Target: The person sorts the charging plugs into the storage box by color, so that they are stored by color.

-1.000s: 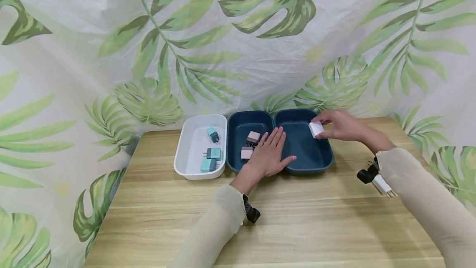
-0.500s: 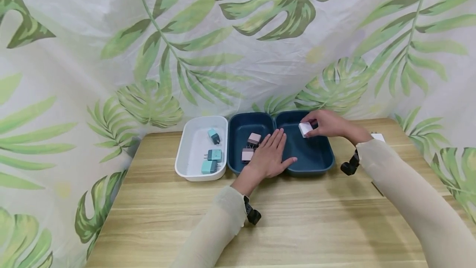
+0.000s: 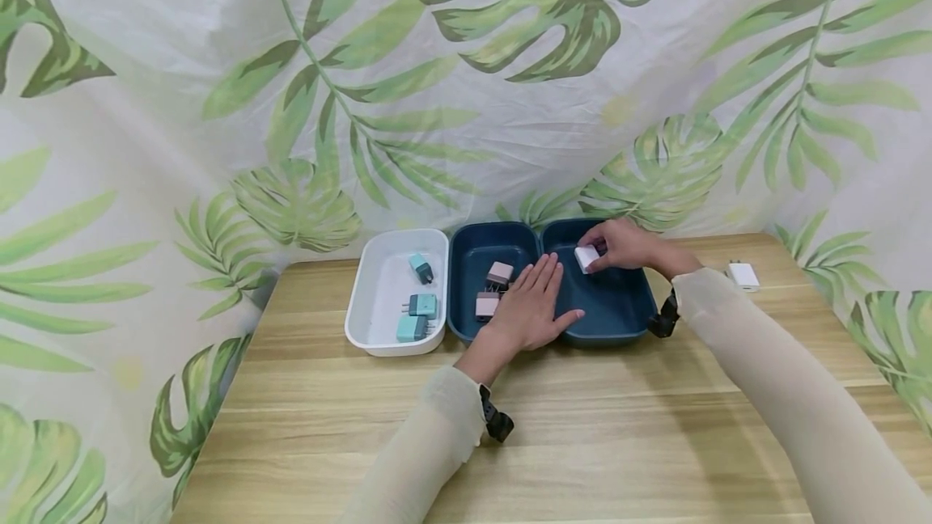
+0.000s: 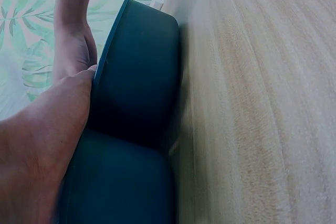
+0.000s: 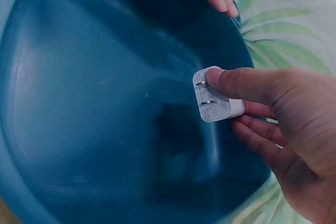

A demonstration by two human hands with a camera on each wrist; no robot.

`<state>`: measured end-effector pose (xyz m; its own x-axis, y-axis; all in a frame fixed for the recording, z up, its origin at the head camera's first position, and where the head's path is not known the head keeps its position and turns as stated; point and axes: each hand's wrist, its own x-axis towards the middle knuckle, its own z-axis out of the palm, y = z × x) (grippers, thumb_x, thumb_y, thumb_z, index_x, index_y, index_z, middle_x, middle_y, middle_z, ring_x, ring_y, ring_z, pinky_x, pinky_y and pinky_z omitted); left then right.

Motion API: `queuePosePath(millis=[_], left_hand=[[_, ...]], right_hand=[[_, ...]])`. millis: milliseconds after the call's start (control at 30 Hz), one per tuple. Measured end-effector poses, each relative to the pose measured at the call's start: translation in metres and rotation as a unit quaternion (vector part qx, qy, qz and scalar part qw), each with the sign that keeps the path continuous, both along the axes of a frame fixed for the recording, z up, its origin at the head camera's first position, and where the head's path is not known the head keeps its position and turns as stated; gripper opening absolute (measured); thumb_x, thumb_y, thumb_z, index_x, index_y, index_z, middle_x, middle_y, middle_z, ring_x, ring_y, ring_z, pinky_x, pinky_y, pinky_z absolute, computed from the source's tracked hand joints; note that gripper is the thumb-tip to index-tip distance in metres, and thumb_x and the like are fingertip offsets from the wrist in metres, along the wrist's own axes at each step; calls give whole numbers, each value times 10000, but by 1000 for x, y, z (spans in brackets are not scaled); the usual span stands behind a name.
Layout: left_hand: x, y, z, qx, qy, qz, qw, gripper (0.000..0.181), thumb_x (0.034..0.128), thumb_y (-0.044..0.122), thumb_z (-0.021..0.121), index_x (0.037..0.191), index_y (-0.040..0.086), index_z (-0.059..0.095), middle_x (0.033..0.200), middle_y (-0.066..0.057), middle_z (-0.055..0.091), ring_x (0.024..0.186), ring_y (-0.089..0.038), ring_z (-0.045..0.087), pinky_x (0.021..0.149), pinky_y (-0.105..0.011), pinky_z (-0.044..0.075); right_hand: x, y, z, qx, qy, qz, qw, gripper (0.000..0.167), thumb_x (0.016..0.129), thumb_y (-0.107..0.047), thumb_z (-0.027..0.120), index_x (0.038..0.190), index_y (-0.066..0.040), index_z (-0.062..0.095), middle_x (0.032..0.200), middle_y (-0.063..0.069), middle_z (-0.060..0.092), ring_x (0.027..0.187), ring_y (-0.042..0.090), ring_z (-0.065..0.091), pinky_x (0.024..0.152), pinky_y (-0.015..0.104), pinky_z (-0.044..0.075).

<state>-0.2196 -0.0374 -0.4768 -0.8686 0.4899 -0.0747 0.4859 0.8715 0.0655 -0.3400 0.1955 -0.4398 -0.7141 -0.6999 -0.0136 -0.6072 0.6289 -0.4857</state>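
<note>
1. The right hand (image 3: 628, 247) pinches a white charger (image 3: 586, 259), thumb across the pronged face and fingers behind, closed only as far as the plug's thickness.
2. That charger is inside the right-hand navy tray (image 3: 604, 306), seemingly held above its floor. The plastic looks smooth and the thumb sits right by the prongs (image 5: 209, 102), so a loosened pinch could let it twist free and drop askew.
3. The left hand (image 3: 529, 306) lies with fingers straight over the adjoining rims, gripping nothing that I can see. Uneven pressure there could tip or slide a tray.
4. Its fingers are just beside the pink chargers (image 3: 488, 306) in the middle navy tray (image 3: 476, 253); a sideways shift might knock them.
5. Another white charger (image 3: 743, 275) lies on the table (image 3: 582, 443), near the right sleeve (image 3: 735, 330); an outward swing of that arm could brush it away.
</note>
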Motion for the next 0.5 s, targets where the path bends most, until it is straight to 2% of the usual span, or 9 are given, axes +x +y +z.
queuePosePath(millis=[200,500], left_hand=[[0,0,0,-7,46,14,10000,919,1068,729,268,1711,89,125,1794,-58,29,1648,-182,-48,1332,-379,28],[4,-1,3,41,138,-22,9999,907,1075,713,280,1710,84,125,1793,-64,49,1650,-188,-19,1332,-377,44]], right_hand=[[-1,-6,-10,214,-77,-52,9997,422,854,-163,893,1192,50,755,1096,163,786,984,295,751,875,488,606],[0,-10,-18,190,75,-141,9997,409,843,-151,901,1177,40,764,1070,154,790,943,279,741,857,489,601]])
